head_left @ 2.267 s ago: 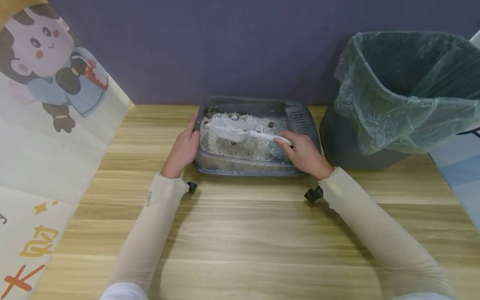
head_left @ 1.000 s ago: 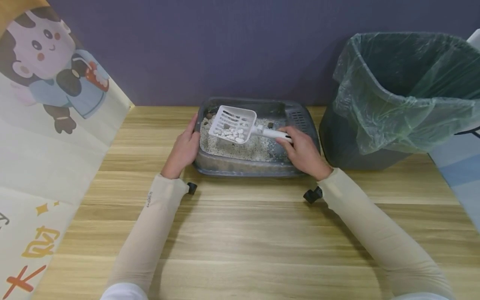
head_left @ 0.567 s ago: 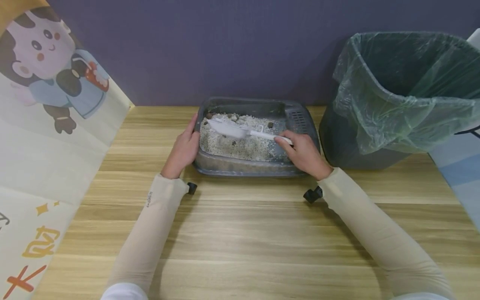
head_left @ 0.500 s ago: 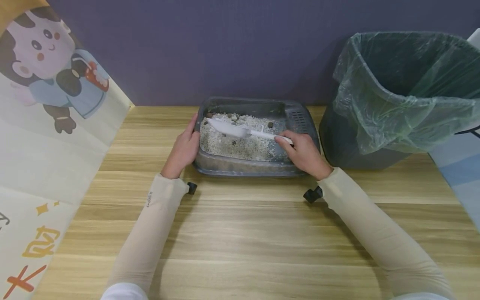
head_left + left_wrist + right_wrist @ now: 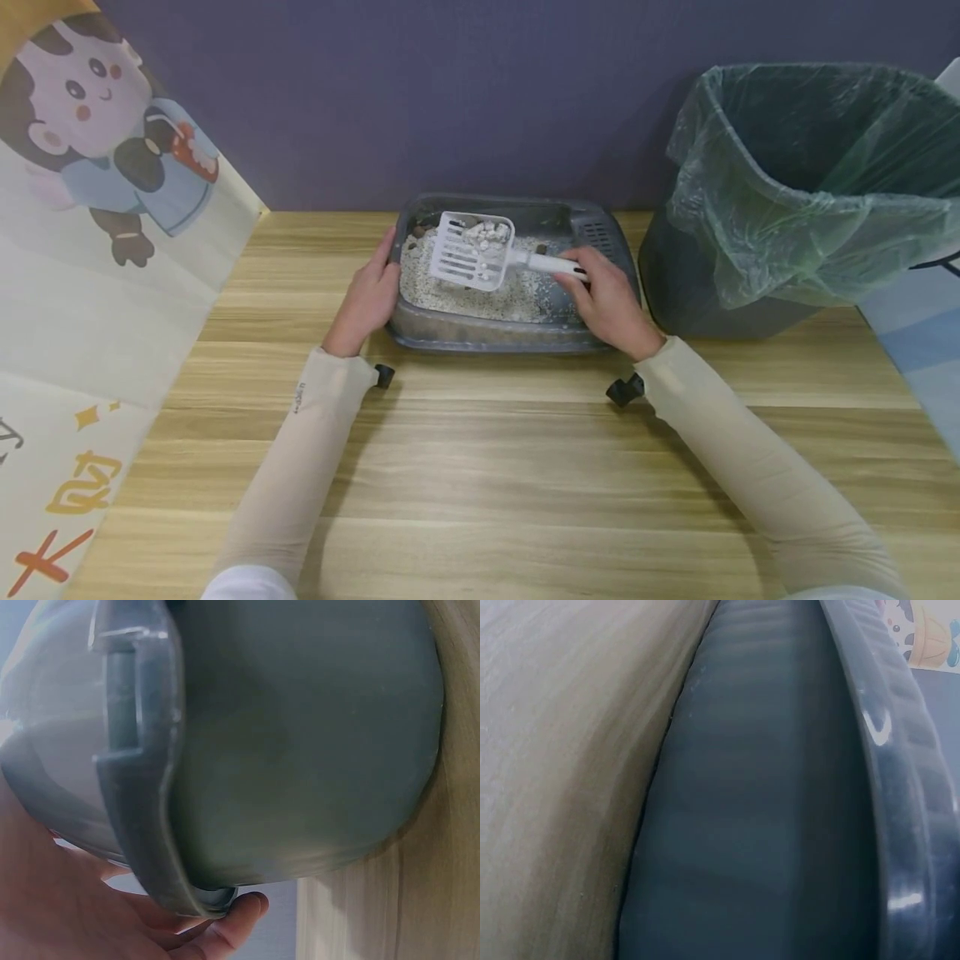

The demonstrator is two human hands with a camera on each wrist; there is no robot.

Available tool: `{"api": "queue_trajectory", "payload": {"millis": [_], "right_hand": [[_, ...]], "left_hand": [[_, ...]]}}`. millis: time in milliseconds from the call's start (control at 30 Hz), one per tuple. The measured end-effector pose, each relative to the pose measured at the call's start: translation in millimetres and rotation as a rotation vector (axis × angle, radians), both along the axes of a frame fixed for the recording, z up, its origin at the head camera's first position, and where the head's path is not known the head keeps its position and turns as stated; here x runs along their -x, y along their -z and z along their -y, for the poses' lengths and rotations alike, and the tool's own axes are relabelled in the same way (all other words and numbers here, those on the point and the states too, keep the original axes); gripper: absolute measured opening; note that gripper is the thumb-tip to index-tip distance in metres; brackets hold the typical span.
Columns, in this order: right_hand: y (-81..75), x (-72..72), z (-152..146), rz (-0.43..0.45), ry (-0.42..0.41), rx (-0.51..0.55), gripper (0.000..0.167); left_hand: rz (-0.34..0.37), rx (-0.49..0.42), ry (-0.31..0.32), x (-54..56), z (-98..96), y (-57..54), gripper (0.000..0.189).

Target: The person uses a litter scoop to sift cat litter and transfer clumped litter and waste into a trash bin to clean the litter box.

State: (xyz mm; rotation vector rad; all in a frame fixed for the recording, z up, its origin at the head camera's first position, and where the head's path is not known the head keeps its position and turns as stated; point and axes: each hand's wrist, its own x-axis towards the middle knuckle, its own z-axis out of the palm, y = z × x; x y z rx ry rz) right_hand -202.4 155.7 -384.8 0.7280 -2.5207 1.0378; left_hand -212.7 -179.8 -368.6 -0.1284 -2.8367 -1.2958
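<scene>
Bracing grey plastic tray (image 5: pixel 498 335): left hand (image 5: pixel 369 293) grips end rim (image 5: pixel 139 817), probably against sliding. Right hand (image 5: pixel 609 305) grips white slotted plastic scoop (image 5: pixel 517 259) over pale granules (image 5: pixel 442 297), near-level, likely keeping whitish lumps (image 5: pixel 489 232) aboard.

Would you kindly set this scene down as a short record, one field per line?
Left hand: holds the tray at its left end
Right hand: grips the scoop by its handle
Scoop: white, slotted, over the tray, carrying pale clumps
Tray: gray, containing pale granules and some dark lumps
Bin: right of the tray, lined with a translucent bag
Surface: wood-grain table
</scene>
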Motion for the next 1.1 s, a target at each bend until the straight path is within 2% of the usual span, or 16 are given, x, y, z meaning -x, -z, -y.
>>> {"api": "queue_trajectory", "payload": {"millis": [133, 300, 567, 733, 867, 1100], "right_hand": [[-0.7, -1.0, 0.0, -0.050, 0.030, -0.004, 0.027], [-1.9, -2.3, -0.5, -0.051, 0.047, -0.012, 0.027], [-1.8, -3.2, -2.3, -0.032, 0.055, -0.010, 0.027], [-5.1, -6.2, -4.8, 0.030, 0.068, 0.028, 0.032], [-23.7, -16.3, -8.8, 0.070, 0.091, 0.046, 0.037], [-83.5, -36.6, -19.9, 0.011, 0.202, -0.009, 0.038]], "left_hand": [[-0.003, -0.002, 0.005, 0.4, -1.3, -0.5, 0.054], [-0.003, -0.001, 0.015, 1.7, -1.8, 0.1, 0.053], [0.001, -0.008, 0.015, 3.0, -3.3, 0.8, 0.053], [0.004, -0.003, 0.022, 3.9, -3.6, 2.5, 0.053], [0.003, -0.007, 0.025, 2.9, -3.6, 2.4, 0.054], [-0.003, -0.006, 0.017, 2.4, -3.1, 1.0, 0.054]]}}
